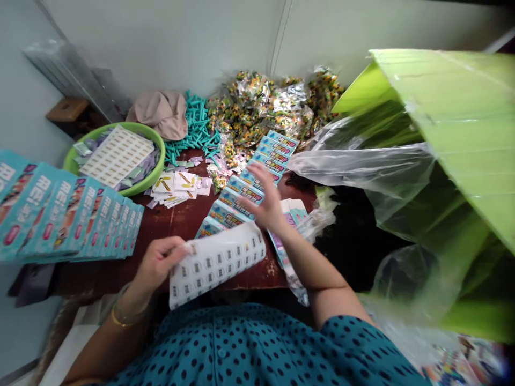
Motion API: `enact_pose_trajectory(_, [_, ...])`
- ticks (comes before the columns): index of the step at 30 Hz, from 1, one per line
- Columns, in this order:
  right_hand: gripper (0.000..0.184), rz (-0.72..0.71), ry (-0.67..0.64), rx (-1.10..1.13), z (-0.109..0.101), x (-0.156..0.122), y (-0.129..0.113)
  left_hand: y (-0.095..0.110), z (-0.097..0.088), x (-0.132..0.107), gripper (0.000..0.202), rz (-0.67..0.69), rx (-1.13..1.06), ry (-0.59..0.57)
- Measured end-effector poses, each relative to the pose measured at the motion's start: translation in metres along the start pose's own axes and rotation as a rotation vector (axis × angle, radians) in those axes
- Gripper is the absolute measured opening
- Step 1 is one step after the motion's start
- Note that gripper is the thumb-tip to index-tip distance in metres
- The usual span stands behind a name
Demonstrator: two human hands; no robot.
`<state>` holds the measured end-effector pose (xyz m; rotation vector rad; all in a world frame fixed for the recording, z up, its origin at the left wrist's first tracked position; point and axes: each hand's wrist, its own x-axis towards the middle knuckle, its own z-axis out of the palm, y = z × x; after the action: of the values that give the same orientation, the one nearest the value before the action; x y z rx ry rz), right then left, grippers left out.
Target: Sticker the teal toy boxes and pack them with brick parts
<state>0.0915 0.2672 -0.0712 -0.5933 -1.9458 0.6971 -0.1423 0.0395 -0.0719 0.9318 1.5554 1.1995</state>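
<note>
My left hand (159,262) pinches the left end of a white sheet of round printed stickers (217,262). The sheet curves up in front of my body, over the table's near edge. My right hand (265,201) is raised with its fingers spread, above an overlapping row of blue printed boxes (231,201). Whether a small sticker clings to a fingertip I cannot tell. The row runs diagonally away from me and its near end is partly hidden by the sheet.
At left lies a fanned stack of teal boxes (68,214). Behind it are a green basin (161,161) of packets and sheets, printed cards (177,185), teal sticks (197,120) and bags of colourful beads (257,102). A green carton (454,118) with clear plastic (362,163) stands at right.
</note>
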Motion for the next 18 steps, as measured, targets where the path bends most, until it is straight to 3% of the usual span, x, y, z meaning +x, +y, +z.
enact_pose_trajectory(2, [0.025,0.089,0.201,-0.120,-0.035,0.047,0.073,0.004,-0.020,0.025,0.029,0.115,-0.166,0.352])
enact_pose_trajectory(4, [0.024,0.253,0.321,-0.175,-0.070,0.090,0.149,0.011,-0.041,0.059,0.026,0.315,-0.309,0.658])
enact_pose_trajectory(6, [0.024,0.386,0.334,-0.203,-0.097,0.121,0.212,0.016,-0.060,0.098,0.027,0.489,-0.326,0.785])
enact_pose_trajectory(8, [0.020,0.486,0.308,-0.232,-0.111,0.140,0.253,0.016,-0.074,0.132,0.028,0.591,-0.262,0.837])
enact_pose_trajectory(10, [0.016,0.552,0.272,-0.254,-0.113,0.149,0.276,0.011,-0.079,0.155,0.035,0.590,-0.216,0.906])
enact_pose_trajectory(13, [0.011,0.623,0.230,-0.253,-0.105,0.152,0.291,-0.007,-0.066,0.157,0.051,0.380,-0.154,0.942])
enact_pose_trajectory(15, [0.012,0.635,0.209,-0.271,-0.098,0.151,0.295,-0.022,-0.048,0.133,0.062,0.281,-0.075,0.897])
enact_pose_trajectory(17, [0.013,0.593,0.191,-0.346,-0.094,0.149,0.299,-0.037,-0.028,0.093,0.065,0.287,-0.001,0.758])
enact_pose_trajectory(18, [0.014,0.563,0.185,-0.396,-0.093,0.148,0.300,-0.045,-0.019,0.069,0.057,0.216,0.054,0.651])
